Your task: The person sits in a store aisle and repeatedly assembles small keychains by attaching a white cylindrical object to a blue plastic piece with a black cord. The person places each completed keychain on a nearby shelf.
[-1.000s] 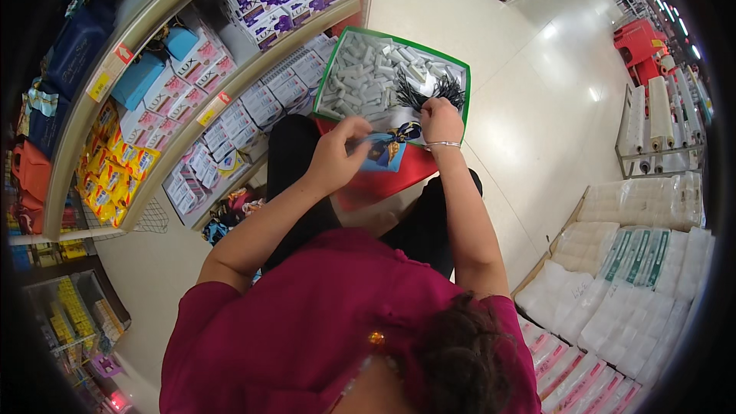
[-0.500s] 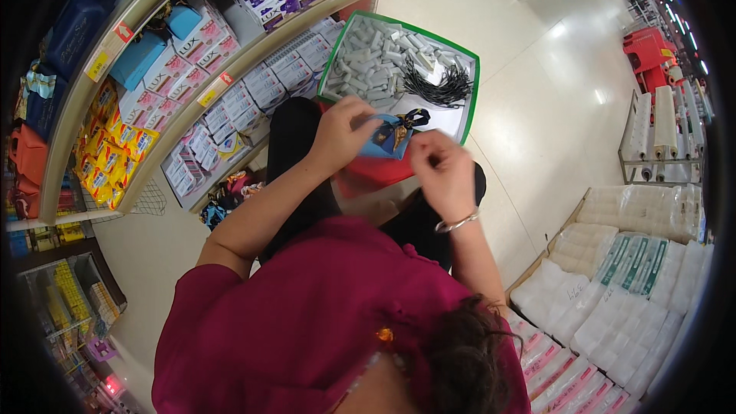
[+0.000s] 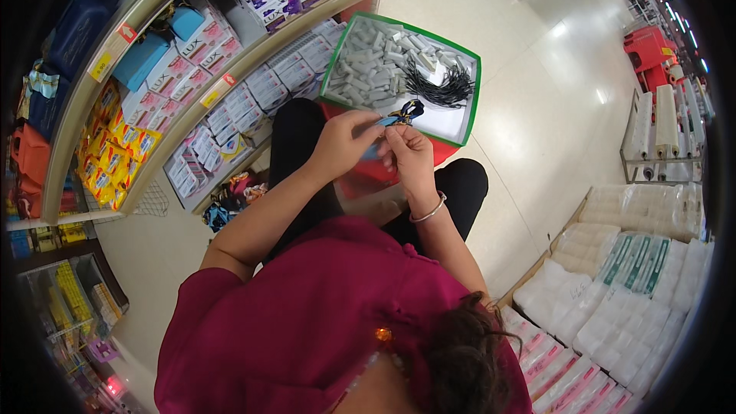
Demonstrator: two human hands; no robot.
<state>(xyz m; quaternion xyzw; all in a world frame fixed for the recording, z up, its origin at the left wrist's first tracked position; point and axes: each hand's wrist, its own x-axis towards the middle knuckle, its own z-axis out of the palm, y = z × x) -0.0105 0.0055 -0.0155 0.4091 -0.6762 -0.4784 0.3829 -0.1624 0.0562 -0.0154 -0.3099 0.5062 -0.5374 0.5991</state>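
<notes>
Between my hands is a small light-blue bag (image 3: 389, 120) with a dark, gold-patterned scarf bow (image 3: 412, 110); most of it is hidden by my fingers. My left hand (image 3: 345, 140) grips one side of it. At the base of the bow my right hand (image 3: 409, 152) is closed in a pinch; whether it holds the scarf or something thin is too small to make out. Just beyond them sits a green-rimmed box (image 3: 477, 88) with many small grey-white tags (image 3: 366, 57) and a bundle of black cords (image 3: 441, 84).
Something red (image 3: 443, 150) is under the box, between my knees. Shelves at left carry soap boxes (image 3: 207, 46), yellow packets (image 3: 115, 149) and blue bags (image 3: 140, 60). White packs (image 3: 613, 322) are stacked at right, rolls (image 3: 663, 126) on a rack behind. Pale tiled floor (image 3: 529, 92) runs between.
My right hand has moved left and in, from beside the blue bag to a pinch at its bow. The bag has tipped and is now mostly covered by my hands.
</notes>
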